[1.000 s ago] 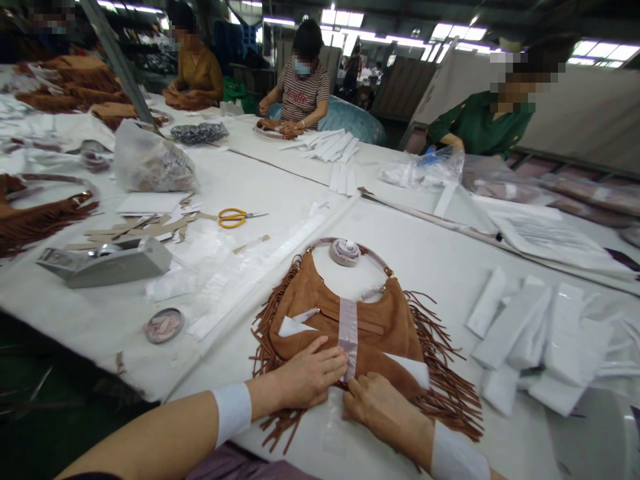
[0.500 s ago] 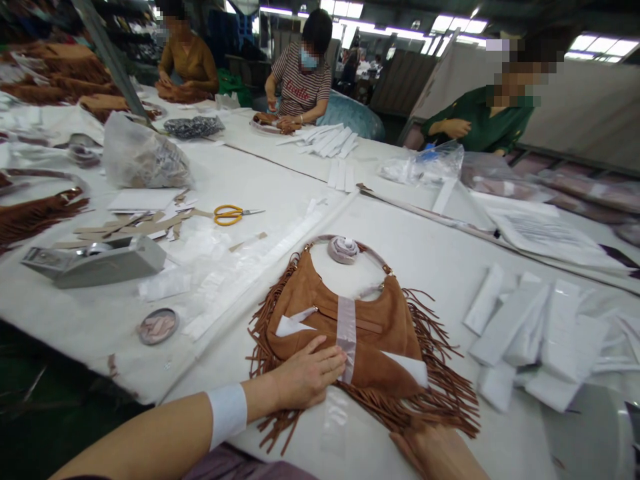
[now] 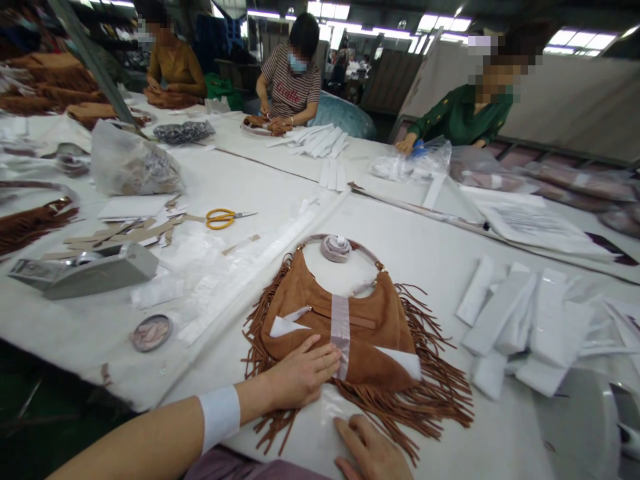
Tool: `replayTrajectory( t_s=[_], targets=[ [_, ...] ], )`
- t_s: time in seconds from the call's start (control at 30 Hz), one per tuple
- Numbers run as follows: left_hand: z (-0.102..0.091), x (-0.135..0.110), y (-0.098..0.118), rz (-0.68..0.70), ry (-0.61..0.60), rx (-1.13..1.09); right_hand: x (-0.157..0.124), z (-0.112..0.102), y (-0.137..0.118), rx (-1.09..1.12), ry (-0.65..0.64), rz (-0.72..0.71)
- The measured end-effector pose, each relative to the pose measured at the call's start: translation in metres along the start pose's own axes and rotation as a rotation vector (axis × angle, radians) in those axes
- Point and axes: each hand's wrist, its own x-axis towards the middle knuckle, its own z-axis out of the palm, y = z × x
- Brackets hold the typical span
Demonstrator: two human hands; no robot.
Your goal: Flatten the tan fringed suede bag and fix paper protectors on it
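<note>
A brown suede handbag (image 3: 295,293) with long fringe on both sides lies on the table in front of me. A pale translucent strip (image 3: 341,317) runs down its middle, and white paper (image 3: 400,360) shows at its folds. My left hand (image 3: 300,373) rests flat on the lower left of the bag, fingertips at the strip's edge. Below the bag, my right hand (image 3: 373,450) is low over the table with fingers apart, beside the fringe and a clear film end (image 3: 330,403). A rolled strap (image 3: 335,248) sits inside the handle loop.
On the left are a grey tape dispenser (image 3: 87,270), yellow-handled scissors (image 3: 225,218), a small round dish (image 3: 151,333) and a plastic bag of scraps (image 3: 133,163). White folded packets (image 3: 520,320) are heaped on the right. Several co-workers work across the table.
My right hand has moved left along the bag's lower edge, off the fringe to below the strip. My left hand stays on the bag. The view has shifted slightly.
</note>
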Motion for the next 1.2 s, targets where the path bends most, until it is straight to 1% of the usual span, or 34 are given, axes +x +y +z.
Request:
replayTrajectory(
  t_s=[0.1, 0.2, 0.3, 0.47, 0.57, 0.8, 0.9, 1.03, 1.2],
  targets=[
    [-0.001, 0.000, 0.000, -0.002, -0.006, 0.003, 0.006, 0.013, 0.001, 0.044, -0.012, 0.048],
    [-0.001, 0.000, 0.000, -0.009, -0.006, 0.000, 0.004, 0.018, 0.006, 0.046, 0.020, 0.055],
    [-0.001, 0.000, 0.000, -0.016, 0.001, -0.002, 0.005, 0.015, 0.005, 0.082, 0.006, 0.085],
    [0.000, 0.000, 0.000, 0.003, 0.014, 0.009, 0.013, 0.003, -0.004, 0.196, -0.087, 0.193],
    [-0.001, 0.000, 0.000, 0.003, 0.015, 0.019, 0.017, 0.002, -0.005, 0.232, -0.115, 0.232],
    [-0.005, 0.000, 0.002, 0.016, 0.021, 0.058, 0.017, 0.012, -0.005, 0.175, -0.003, 0.194],
    [-0.005, 0.000, 0.003, 0.011, 0.026, 0.060, 0.016, 0.015, -0.008, 0.150, 0.036, 0.202],
    [-0.003, 0.000, 0.003, 0.000, 0.031, 0.063, 0.015, 0.024, -0.009, 0.172, 0.084, 0.216],
    [-0.004, 0.000, 0.004, -0.010, 0.045, 0.052, 0.018, 0.030, -0.010, 0.101, 0.127, 0.251]
  ],
)
